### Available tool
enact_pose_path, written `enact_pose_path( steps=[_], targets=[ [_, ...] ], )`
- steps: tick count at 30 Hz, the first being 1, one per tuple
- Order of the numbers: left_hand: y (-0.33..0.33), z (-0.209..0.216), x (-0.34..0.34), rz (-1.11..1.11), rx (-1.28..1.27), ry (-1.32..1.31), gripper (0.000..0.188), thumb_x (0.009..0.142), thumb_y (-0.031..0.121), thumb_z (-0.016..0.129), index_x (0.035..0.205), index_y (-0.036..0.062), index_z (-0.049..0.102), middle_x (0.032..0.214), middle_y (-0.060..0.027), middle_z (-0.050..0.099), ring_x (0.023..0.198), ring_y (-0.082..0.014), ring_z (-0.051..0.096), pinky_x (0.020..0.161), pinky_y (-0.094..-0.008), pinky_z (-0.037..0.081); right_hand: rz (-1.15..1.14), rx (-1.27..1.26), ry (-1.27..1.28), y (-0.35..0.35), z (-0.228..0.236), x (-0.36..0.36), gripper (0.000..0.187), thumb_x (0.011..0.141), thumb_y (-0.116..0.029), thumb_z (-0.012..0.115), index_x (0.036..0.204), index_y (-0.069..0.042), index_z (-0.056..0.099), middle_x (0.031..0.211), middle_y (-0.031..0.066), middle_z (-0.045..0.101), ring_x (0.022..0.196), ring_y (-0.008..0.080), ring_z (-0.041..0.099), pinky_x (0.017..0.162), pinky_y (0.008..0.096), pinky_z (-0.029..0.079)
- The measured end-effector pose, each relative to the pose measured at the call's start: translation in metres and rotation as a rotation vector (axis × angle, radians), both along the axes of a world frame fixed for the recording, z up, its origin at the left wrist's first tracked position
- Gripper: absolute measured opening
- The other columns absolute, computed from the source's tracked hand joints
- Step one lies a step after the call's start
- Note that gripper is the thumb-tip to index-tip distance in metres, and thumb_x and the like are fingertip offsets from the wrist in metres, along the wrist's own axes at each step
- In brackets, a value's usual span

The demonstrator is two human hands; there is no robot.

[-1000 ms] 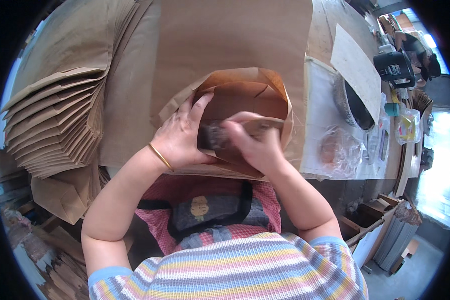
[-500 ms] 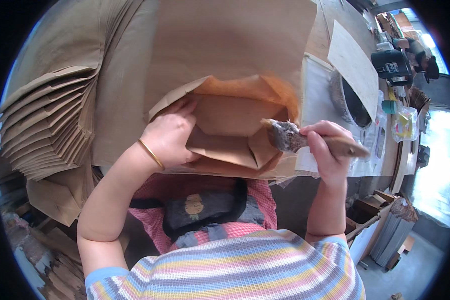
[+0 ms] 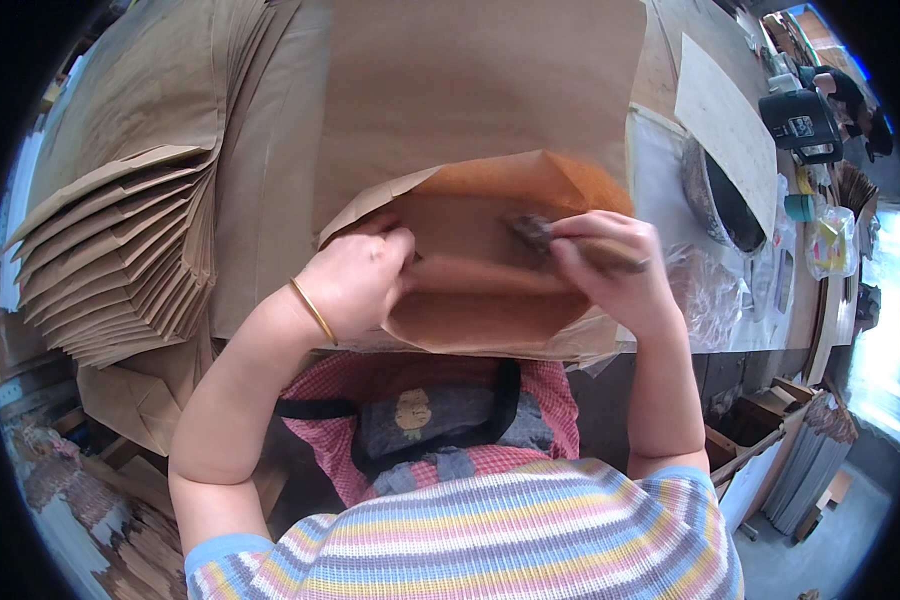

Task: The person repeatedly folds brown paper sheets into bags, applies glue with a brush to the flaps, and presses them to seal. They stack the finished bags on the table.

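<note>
On the stack of brown paper lies a paper bag [image 3: 450, 225] with its end spread open; its far flap [image 3: 530, 178] is stained orange-brown, as if wet. My left hand [image 3: 360, 280] is closed at the left end of the opening, its curled fingers gripping a paper fold. In my right hand [image 3: 615, 265] is a brush [image 3: 610, 255], held by its wooden handle between thumb and fingers. Slightly blurred, the brush's dark bristles [image 3: 530, 232] are inside the opening, over its inner panel. Whether they touch the paper I cannot tell.
Fanned brown paper bags [image 3: 120, 255] are piled at the left. To the right, a pale board [image 3: 725, 130] partly covers a dark bowl [image 3: 705, 195], near crumpled clear plastic [image 3: 705, 290]. A black container [image 3: 800, 125] stands farther right. A wooden crate [image 3: 760, 430] sits below the table edge.
The brush has moved left and inward, from the opening's right corner to its inside. My left fingers have curled, the near flap has shifted, and the view has moved slightly.
</note>
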State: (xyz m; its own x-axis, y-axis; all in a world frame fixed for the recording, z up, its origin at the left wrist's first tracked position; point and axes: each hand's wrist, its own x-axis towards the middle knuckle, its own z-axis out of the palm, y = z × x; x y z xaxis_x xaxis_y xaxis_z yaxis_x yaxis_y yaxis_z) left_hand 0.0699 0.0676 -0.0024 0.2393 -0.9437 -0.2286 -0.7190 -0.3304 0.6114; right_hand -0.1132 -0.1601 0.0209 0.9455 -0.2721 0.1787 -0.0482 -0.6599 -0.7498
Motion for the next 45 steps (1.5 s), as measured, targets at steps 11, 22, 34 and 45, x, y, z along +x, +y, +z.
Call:
enact_pose_path(
  steps=[11,22,34,45],
  targets=[
    [-0.027,-0.037,-0.001,0.344,-0.142,-0.171,0.016,0.068,0.008,0.075,0.073,-0.0023,0.064,0.077,-0.0187,0.063,0.080,-0.0357,0.061,0.073,-0.0433,0.049,-0.434,0.572,0.028,0.053,-0.018,0.002,0.013,0.086,-0.011,0.065,0.080,0.000,0.065,0.064,-0.0006,0.061,0.062,0.0046,0.055,0.055,0.0229,0.045],
    [-0.048,-0.027,0.007,0.441,0.027,-0.213,0.025,0.065,0.012,0.081,0.078,-0.0027,0.067,0.084,-0.0197,0.067,0.081,-0.0346,0.065,0.069,-0.0398,0.053,-0.476,0.136,0.042,0.044,-0.015,-0.014,0.009,0.081,-0.009,0.066,0.077,-0.001,0.065,0.065,0.0104,0.063,0.058,0.0200,0.061,0.058,0.0311,0.050],
    [-0.064,-0.033,-0.031,-0.014,-0.095,-0.926,0.006,0.067,0.012,0.063,0.063,0.0118,0.067,0.072,-0.0030,0.063,0.077,-0.0194,0.061,0.063,-0.0318,0.051,-0.417,1.113,-0.646,-0.010,-0.014,-0.008,0.036,0.101,-0.025,0.047,0.121,0.003,0.055,0.106,0.0122,0.064,0.099,0.0187,0.061,0.089,0.0339,0.048],
    [-0.053,0.007,-0.035,-0.184,-0.718,-0.192,0.014,0.082,0.015,0.062,0.086,0.0051,0.071,0.089,-0.0095,0.067,0.096,-0.0253,0.064,0.084,-0.0351,0.051,0.014,1.983,-0.677,-0.003,-0.106,0.032,0.045,0.101,-0.039,0.040,0.127,-0.003,0.052,0.110,0.0172,0.068,0.112,0.0322,0.061,0.113,0.0467,0.032]
  ],
)
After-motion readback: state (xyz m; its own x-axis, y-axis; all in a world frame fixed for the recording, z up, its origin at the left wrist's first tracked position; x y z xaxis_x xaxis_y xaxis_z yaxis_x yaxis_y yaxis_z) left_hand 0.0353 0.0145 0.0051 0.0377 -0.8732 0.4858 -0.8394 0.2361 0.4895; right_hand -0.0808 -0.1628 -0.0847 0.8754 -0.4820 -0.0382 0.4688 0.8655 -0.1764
